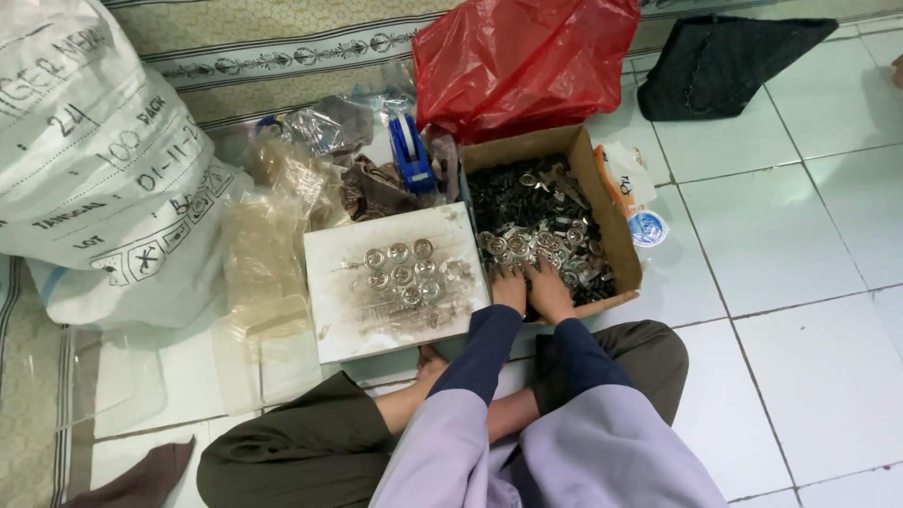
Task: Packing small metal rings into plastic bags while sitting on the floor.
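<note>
A white tiled floor [809, 226] carries the work, with a big white sack [85, 141] and a red plastic bag [527, 56] behind. A small batch of round metal rings [403, 273] already lies in rows on the white board [357, 320], a small share judging by the heap of metal parts [536, 240] left in the cardboard box [611, 216]. The left hand [509, 285] and right hand [548, 290] rest side by side, fingers spread flat on that heap, gripping nothing that shows. The parts lie directly under the fingertips.
</note>
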